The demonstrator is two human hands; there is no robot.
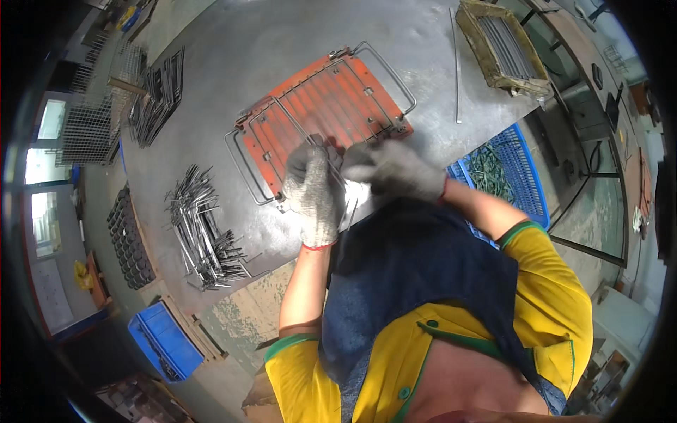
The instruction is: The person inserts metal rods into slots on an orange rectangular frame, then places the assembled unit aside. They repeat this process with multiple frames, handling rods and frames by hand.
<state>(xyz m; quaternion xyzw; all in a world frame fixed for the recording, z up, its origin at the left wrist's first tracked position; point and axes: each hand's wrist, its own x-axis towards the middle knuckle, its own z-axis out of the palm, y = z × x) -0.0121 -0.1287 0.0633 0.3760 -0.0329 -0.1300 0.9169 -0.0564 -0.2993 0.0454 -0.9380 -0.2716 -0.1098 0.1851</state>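
An orange-red jig plate (317, 106) with several parallel grooves lies tilted on the metal table, with a bent wire handle (390, 70) at its right end and another wire loop (247, 173) at its left. My left hand (310, 187), in a grey-white knit glove, is closed around a thin metal rod (288, 113) at the plate's near edge. The rod slants across the plate. My right hand (405, 170), gloved too, is close beside the left one and smeared by motion. Its fingers cannot be made out. Below both hands the table shines brightly.
Short bent wires (201, 233) form a heap at the left of the table (218, 92). Dark bent rods (159, 99) stand at its far left. A yellowish box of rods (504, 49) sits far right, near one long rod (456, 70). Below is a blue basket (525, 166) of green pieces.
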